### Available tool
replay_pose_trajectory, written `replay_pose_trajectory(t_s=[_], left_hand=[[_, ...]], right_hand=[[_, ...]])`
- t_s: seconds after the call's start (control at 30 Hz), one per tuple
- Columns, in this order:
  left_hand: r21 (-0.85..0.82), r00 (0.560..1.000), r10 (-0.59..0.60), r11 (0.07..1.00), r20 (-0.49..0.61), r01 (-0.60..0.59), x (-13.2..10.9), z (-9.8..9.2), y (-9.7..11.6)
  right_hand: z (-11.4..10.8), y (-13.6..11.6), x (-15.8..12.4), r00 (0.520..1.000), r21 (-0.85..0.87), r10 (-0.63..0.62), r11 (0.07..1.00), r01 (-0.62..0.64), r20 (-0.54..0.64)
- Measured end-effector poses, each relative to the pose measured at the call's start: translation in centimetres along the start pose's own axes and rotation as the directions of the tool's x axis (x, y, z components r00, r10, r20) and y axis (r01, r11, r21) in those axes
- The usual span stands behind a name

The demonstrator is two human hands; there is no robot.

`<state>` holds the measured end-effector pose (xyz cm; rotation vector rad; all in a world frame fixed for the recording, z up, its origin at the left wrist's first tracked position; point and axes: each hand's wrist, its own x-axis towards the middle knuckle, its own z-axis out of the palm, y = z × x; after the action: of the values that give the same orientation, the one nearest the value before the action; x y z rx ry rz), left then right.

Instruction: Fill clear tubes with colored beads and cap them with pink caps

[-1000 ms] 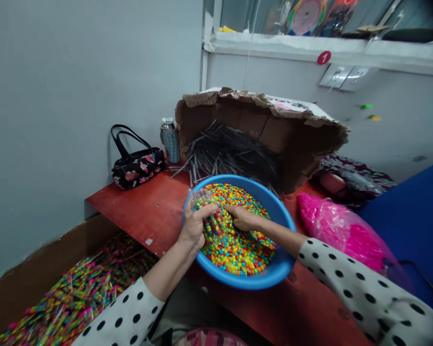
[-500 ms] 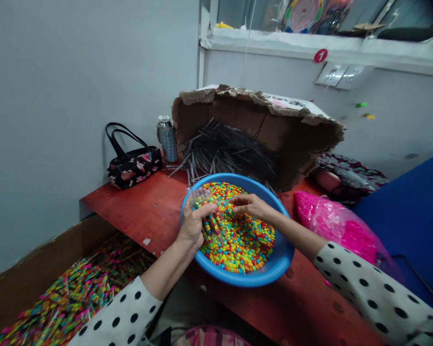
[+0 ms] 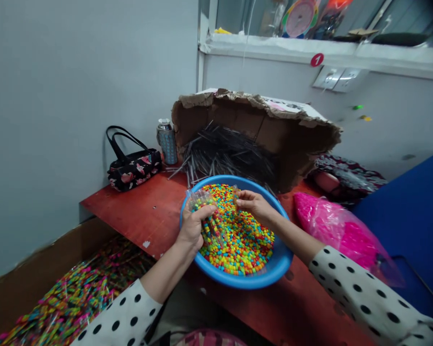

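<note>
- Grey-walled corner, red-topped bench, and a blue plastic basin of tiny multicoloured beads right up front. What's the left hand got?
- Small clear plastic bag with beads inside, fingers wrapped firmly round it. Its long axis slants: top corner pokes up past the fingers toward the far rim, and the lower end angles down and right, over the beads.
- And the right hand?
- Narrow pinch, thumb and fingers together just above the beads near the far rim. Might be a scrap of clear plastic in there, but it's too small to tell.
- What's around the basin?
- Behind it, a torn cardboard box lies on its side, with thin dark sticks spilling out to the rim. Further left are a black floral handbag and a patterned flask. On the right sits a clear bag of hot pink stuff. Below the bench, a carton holds colourful beaded sticks.
</note>
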<state>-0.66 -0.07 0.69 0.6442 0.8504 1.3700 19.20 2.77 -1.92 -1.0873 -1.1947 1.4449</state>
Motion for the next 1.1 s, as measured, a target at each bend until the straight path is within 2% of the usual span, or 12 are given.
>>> replay_pose_trajectory(t_s=[0.13,0.23,0.3,0.37,0.43,0.47,0.53,0.6,0.73,0.8,0.93,1.1], left_hand=[[-0.002,1.0,-0.002,1.0,-0.005,0.002,0.0,0.1,0.0],[-0.001,1.0,0.002,1.0,-0.007,-0.002,-0.1,0.1,0.1],[0.003,1.0,0.003,1.0,-0.013,-0.003,-0.1,0.2,0.1],[0.007,1.0,0.004,1.0,-0.018,-0.004,-0.2,0.2,0.1],[0.012,1.0,0.002,1.0,-0.022,-0.002,-0.2,0.2,0.1],[0.016,1.0,0.002,1.0,-0.026,-0.001,-0.2,0.2,0.1],[0.019,0.999,0.007,1.0,-0.034,-0.007,-0.1,0.1,0.1],[0.013,0.999,0.019,1.0,-0.036,-0.019,-0.1,0.1,0.0],[0.015,1.0,0.017,1.0,-0.022,-0.017,0.1,0.1,0.0],[0.021,1.0,0.008,1.0,-0.028,-0.007,0.1,0.0,-0.1],[0.025,1.0,-0.001,1.0,-0.031,0.001,0.2,-0.1,-0.2],[0.018,1.0,0.005,1.0,-0.018,-0.005,0.2,-0.1,-0.2]], right_hand=[[-0.2,-0.4,0.0,1.0,-0.103,-0.005,0.995,0.006,0.006],[-1.3,-0.7,0.1,1.0,-0.407,-0.013,0.913,0.009,-0.006],[-2.2,-0.8,0.2,0.998,-0.746,-0.056,0.664,0.044,0.01],[-2.5,-0.6,0.2,0.995,-0.966,-0.07,0.246,0.083,0.068],[-2.2,-0.1,0.2,0.989,-0.986,0.004,-0.07,0.15,0.15],[-1.8,0.3,0.3,0.979,-0.971,0.058,-0.128,0.201,0.195],[-0.7,1.1,0.6,0.95,-0.953,0.128,-0.062,0.296,0.286],[0.1,1.5,1.1,0.939,-0.94,0.1,0.133,0.314,0.328],[0.8,0.8,1.3,0.97,-0.782,0.033,0.6,0.172,0.239],[0.9,0.0,0.9,0.979,-0.651,0.084,0.757,0.058,0.185],[1.4,-1.5,-0.1,0.988,-0.441,0.099,0.897,-0.037,0.119],[2.0,-2.0,-0.5,0.996,-0.318,0.049,0.948,-0.022,0.075]])
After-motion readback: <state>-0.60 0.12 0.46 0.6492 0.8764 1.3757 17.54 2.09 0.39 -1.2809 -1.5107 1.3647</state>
